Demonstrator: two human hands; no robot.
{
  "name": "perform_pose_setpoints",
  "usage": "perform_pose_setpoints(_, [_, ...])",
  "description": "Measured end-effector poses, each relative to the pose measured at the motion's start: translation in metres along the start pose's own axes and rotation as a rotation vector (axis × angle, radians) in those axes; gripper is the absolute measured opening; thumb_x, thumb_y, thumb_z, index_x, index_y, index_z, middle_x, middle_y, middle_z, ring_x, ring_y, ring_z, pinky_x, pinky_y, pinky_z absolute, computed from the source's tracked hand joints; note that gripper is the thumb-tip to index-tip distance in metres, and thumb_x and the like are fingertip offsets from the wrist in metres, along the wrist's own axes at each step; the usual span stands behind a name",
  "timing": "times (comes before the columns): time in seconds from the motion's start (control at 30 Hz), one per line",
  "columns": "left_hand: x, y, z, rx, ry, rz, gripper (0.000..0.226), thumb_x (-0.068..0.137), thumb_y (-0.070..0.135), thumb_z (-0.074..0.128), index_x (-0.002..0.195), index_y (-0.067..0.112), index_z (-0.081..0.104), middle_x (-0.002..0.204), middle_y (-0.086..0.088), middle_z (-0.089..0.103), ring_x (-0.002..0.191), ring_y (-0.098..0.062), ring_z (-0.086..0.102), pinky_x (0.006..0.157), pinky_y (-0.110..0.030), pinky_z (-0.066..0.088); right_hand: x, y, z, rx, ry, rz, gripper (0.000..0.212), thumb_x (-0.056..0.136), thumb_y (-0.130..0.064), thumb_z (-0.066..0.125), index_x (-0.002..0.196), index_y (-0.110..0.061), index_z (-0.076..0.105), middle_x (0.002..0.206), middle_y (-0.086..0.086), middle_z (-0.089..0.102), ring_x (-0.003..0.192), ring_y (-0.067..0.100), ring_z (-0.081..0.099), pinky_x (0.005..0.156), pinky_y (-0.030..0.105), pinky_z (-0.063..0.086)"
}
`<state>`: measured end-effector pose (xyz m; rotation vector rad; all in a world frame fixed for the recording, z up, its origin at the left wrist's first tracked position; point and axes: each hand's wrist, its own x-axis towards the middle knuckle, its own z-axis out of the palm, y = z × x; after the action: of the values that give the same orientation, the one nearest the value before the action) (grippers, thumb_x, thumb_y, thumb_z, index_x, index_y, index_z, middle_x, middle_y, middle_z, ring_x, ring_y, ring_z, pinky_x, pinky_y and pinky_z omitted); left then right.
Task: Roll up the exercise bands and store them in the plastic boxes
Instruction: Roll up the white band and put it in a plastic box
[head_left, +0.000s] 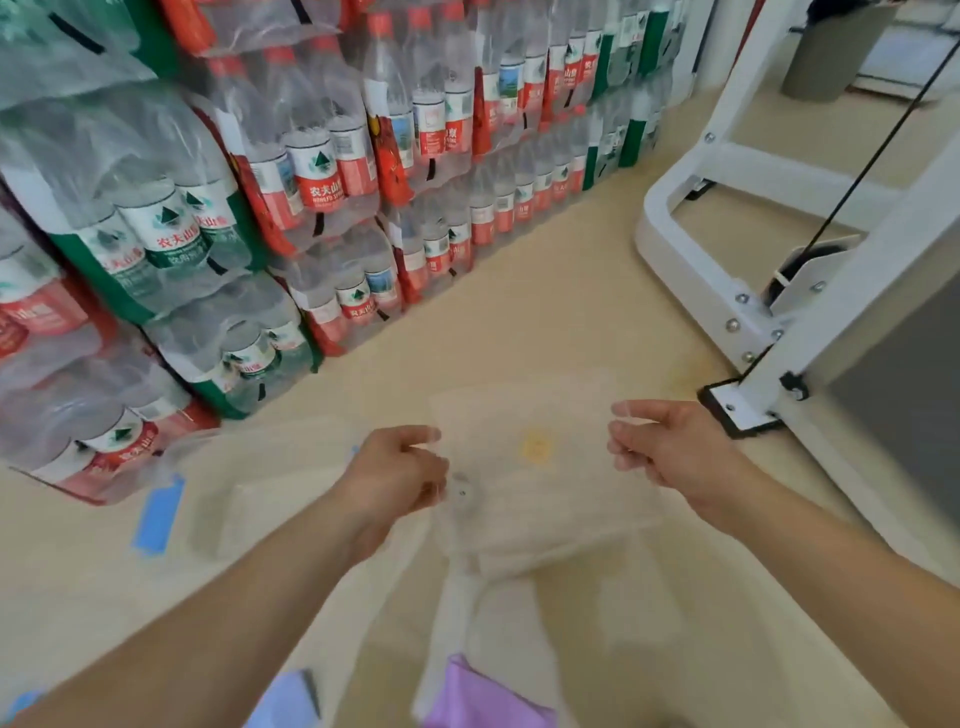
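A clear plastic box (545, 499) with a small yellow sticker is blurred by motion and held above the floor between my hands. My left hand (397, 478) grips its left edge with curled fingers. My right hand (670, 447) pinches its right edge. A purple exercise band (478, 696) lies at the bottom of the view, below the box. A light blue band (285, 701) shows at the bottom left of it. A blue band (158, 514) lies on the floor to the left.
Shrink-wrapped packs of water bottles (260, 208) are stacked along the left and back. A white gym machine frame (753, 291) with a black cable stands at the right. Another clear box (223, 519) seems to sit on the beige floor at the left.
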<state>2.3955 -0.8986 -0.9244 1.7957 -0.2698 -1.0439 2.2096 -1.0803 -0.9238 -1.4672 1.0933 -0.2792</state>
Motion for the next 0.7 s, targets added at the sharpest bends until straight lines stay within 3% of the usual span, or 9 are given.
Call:
perform_pose_setpoints(0.13, [0.011,-0.042,0.009,0.128,0.14,0.032,0.03,0.086,0.001,0.062,0.115,0.003,0.058,0.053,0.001,0.056,0.064,-0.026,0.058,0.082,-0.042,0.057,0.019,0.035,0.012,-0.212,0.062,-0.01,0.03,0.094,-0.01,0.052,0.124,-0.008,0.06,0.07,-0.003,0.055,0.061,0.014,0.055,0.048,0.016,0.04])
perform_pose_setpoints(0.2, [0.016,-0.057,0.01,0.198,0.183,0.028,0.025,0.084,0.007,0.064,0.109,0.008,0.06,0.041,0.009,0.054,0.062,-0.025,0.06,0.087,-0.047,0.055,0.028,0.051,0.02,-0.33,0.08,-0.037,0.033,0.095,-0.01,0.05,0.127,-0.01,0.06,0.068,-0.009,0.05,0.071,0.018,0.053,0.065,0.019,0.045])
perform_pose_setpoints(0.3, [0.024,-0.07,0.013,0.293,0.239,0.03,0.03,0.084,0.014,0.066,0.112,0.008,0.062,0.038,0.011,0.053,0.062,-0.024,0.063,0.086,-0.043,0.056,0.035,0.064,0.031,-0.47,0.134,-0.077,0.034,0.095,-0.014,0.051,0.127,-0.012,0.06,0.071,-0.01,0.049,0.084,0.017,0.051,0.083,0.025,0.041])
perform_pose_setpoints(0.4, [0.031,-0.076,0.016,0.374,0.28,0.039,0.031,0.085,0.018,0.065,0.115,0.008,0.063,0.049,0.007,0.059,0.066,-0.024,0.066,0.082,-0.033,0.055,0.038,0.069,0.038,-0.519,0.186,-0.072,0.032,0.094,-0.016,0.054,0.124,-0.012,0.063,0.094,0.005,0.065,0.101,0.022,0.06,0.096,0.029,0.043])
perform_pose_setpoints(0.53, [0.035,-0.081,0.019,0.387,0.28,0.024,0.031,0.086,0.02,0.065,0.115,0.009,0.063,0.061,-0.004,0.065,0.063,-0.022,0.064,0.071,-0.026,0.05,0.042,0.074,0.038,-0.509,0.223,-0.115,0.03,0.094,-0.018,0.054,0.122,-0.014,0.065,0.065,-0.009,0.049,0.08,0.016,0.052,0.088,0.028,0.044])
perform_pose_setpoints(0.7, [0.035,-0.081,0.018,0.385,0.287,0.019,0.025,0.085,0.021,0.068,0.107,0.011,0.063,0.067,0.003,0.061,0.063,-0.024,0.068,0.075,-0.033,0.057,0.042,0.085,0.039,-0.572,0.233,-0.145,0.031,0.095,-0.021,0.052,0.124,-0.015,0.063,0.07,-0.005,0.052,0.083,0.017,0.053,0.088,0.028,0.044])
